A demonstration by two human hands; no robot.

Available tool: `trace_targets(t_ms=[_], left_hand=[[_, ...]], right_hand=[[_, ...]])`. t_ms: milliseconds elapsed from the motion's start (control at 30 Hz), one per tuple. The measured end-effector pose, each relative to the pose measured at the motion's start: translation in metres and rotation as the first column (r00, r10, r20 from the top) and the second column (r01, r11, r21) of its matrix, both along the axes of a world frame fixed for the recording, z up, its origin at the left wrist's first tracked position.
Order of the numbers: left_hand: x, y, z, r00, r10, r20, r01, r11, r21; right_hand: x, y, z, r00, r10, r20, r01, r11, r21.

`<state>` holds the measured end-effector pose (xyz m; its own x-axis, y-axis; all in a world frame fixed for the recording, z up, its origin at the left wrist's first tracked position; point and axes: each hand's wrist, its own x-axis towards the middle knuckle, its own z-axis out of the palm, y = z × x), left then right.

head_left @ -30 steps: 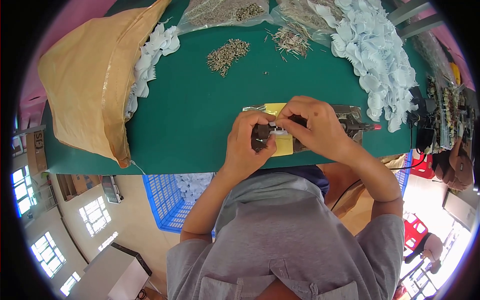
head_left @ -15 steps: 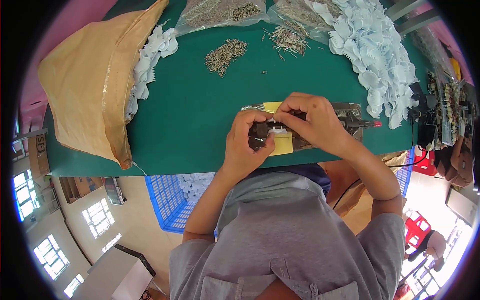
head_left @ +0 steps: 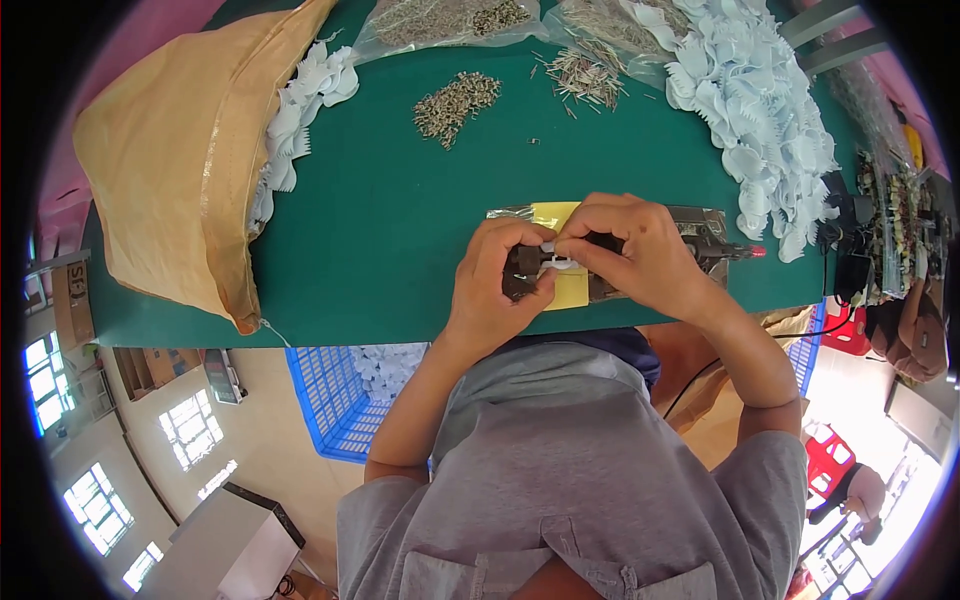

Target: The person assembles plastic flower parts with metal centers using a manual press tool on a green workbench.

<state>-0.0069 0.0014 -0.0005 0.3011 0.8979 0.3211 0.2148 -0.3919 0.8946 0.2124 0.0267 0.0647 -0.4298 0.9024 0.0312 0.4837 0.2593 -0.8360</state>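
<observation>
At the near edge of the green table, a small white plastic clip piece [head_left: 562,265] sits in a dark metal fixture [head_left: 526,260]. My left hand [head_left: 485,290] is curled round the fixture's left end, with its thumb and fingertips closed on the white piece. From the right, my right hand [head_left: 640,250] pinches thumb and forefinger together at the top of that piece; whatever lies between those fingertips is too small to make out. A yellow patch [head_left: 571,290] shows under the piece. Right of my right hand is a toggle clamp [head_left: 712,250] with a red-tipped handle.
White toothed clip halves lie heaped at right [head_left: 745,110] and spill from a brown sack [head_left: 165,170] at left. Small metal springs [head_left: 455,108] and thin pins [head_left: 585,80] lie in piles before clear bags [head_left: 440,25]. A blue basket [head_left: 325,410] stands below the table.
My fingertips have drawn closer over the white piece, which is now more covered. My right hand has shifted slightly, still pinching. The view has moved a little.
</observation>
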Motion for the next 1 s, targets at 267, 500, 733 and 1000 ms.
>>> trace_targets(t_ms=[267,500,733,1000], left_hand=[[0.003,0.001,-0.003,0.999,0.023,0.036,-0.021,0.998,-0.06],[-0.001,0.001,0.008,0.999,0.031,-0.041,-0.033,0.998,-0.049],[-0.003,-0.002,0.013,1.0,0.016,-0.025,-0.02,0.991,-0.13],[-0.001,0.003,0.011,0.999,0.012,-0.037,-0.014,0.997,-0.072]], right_hand=[[0.016,0.015,0.012,0.985,-0.151,-0.083,0.137,0.977,-0.162],[0.062,0.065,0.005,0.956,-0.242,0.165,0.232,0.969,0.082],[0.075,0.101,-0.03,0.866,-0.306,0.396,0.228,0.945,0.233],[0.07,0.133,-0.037,0.778,-0.36,0.515,0.324,0.932,0.161]])
